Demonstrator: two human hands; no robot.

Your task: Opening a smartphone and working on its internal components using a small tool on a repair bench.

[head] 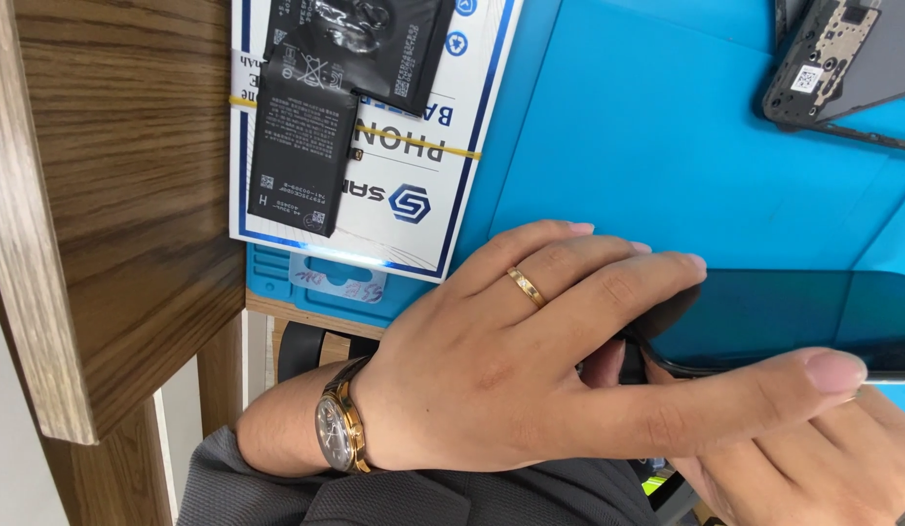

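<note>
A grained wooden shelf (102,195) fills the left edge. Beside it, two flat black battery packs (306,146) lie banded to a white printed card (414,209) at the blue mat's (647,127) left edge. The left hand (491,370), with gold ring and watch, clasps the glossy dark phone (784,317) near the mat's lower edge. The right hand (823,458) grips it from beneath. A stripped phone frame (842,58) sits top right.

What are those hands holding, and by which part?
The left hand grips a flat black glossy phone screen at its rounded end; the right hand sits beneath its edge.
</note>
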